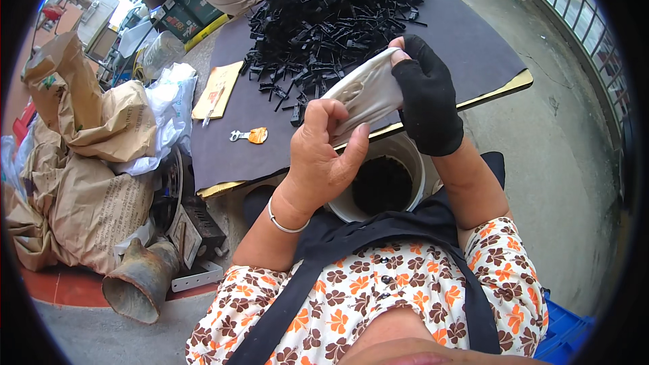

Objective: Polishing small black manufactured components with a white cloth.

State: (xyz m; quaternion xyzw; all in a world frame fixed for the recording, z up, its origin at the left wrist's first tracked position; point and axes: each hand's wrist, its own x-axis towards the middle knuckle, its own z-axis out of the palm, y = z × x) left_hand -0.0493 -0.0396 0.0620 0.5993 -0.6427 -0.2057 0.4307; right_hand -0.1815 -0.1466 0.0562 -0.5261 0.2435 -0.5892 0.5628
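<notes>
Orange and brown flowers cover my shirt (358,282), on the near side of the bucket (418,186). Above that bucket's far rim stretches an off-white cloth (380,89), thin-looking and creased, with duller folds along its left part. My black-gloved right hand (427,88) pinches one end between thumb and finger; my bare left hand (324,155) curls at the other, whether gripping I cannot tell.

Room to pass lies over the table (470,37) right of the heap of black parts (324,20), while yellow paper (223,83) lies left of it and a white cloth (372,89) obstructs its near side
</notes>
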